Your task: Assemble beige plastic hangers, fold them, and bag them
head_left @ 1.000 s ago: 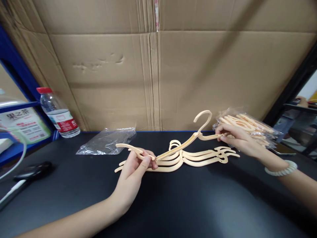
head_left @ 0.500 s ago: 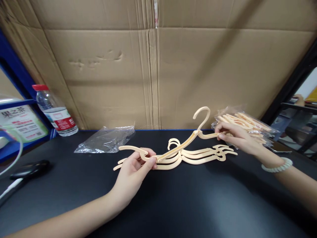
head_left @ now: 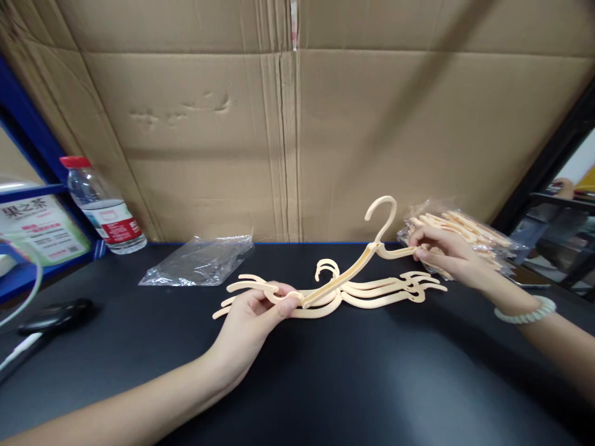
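A cream plastic folding hanger is held up between both hands, its hook upright and its arms sloping to either side. Fingers and thumb of my left hand pinch its left end, near a curved notch. At its right arm's tip, my right hand is closed in a pinch; the fingers partly cover that end. Below and behind it, several similar hangers lie spread on the dark table, their hooks overlapping near the middle. My left hand hides part of their left side.
Behind my right hand, a clear bag of folded hangers lies on the table. An emptied-looking clear plastic bag rests at back left, near a red-capped water bottle. A black mouse-like object sits far left. Cardboard stands behind.
Both hands have shifted slightly right with the hanger, and its hook has moved right and a little up. A second prong beside its left end now shows above my left hand.
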The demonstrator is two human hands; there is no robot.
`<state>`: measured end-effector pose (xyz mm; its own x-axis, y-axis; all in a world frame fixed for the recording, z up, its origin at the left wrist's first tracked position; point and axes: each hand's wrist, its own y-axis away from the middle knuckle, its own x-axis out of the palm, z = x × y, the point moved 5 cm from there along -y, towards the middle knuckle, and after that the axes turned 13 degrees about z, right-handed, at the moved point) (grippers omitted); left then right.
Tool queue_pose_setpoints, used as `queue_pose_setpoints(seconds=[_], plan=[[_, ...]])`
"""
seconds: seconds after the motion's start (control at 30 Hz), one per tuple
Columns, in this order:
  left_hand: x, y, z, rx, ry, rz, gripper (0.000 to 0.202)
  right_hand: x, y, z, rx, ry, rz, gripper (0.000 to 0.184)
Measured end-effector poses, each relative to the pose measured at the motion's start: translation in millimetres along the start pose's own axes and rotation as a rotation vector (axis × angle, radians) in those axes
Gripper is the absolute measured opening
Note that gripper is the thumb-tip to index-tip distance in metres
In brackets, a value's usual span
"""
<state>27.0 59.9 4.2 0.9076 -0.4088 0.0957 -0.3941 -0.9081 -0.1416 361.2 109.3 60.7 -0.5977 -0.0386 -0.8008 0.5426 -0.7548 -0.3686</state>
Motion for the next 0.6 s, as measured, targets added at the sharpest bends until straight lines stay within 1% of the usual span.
queue_pose_setpoints(seconds=[0.13, 0.3, 0.43, 0.6], plan=[[5.1, 1.8, -2.5, -0.003, 0.136, 0.052, 0.016, -2.2, 0.8, 2.3, -0.021, 0.023, -0.045, 0.023], [12.2, 3.4, -2.2, -0.052, 0.342, 0.141, 0.010, -3.7, 1.5, 6.3, -0.048, 0.069, -0.072, 0.018], [12.5, 2.8, -2.9, -0.066, 0.405, 0.138, 0.008, -2.9, 1.9, 8.1, -0.071, 0.091, -0.074, 0.016], [13.7, 2.2, -2.4, -0.091, 0.426, 0.119, 0.009, -1.4, 1.9, 12.8, -0.105, 0.093, -0.069, 0.013]])
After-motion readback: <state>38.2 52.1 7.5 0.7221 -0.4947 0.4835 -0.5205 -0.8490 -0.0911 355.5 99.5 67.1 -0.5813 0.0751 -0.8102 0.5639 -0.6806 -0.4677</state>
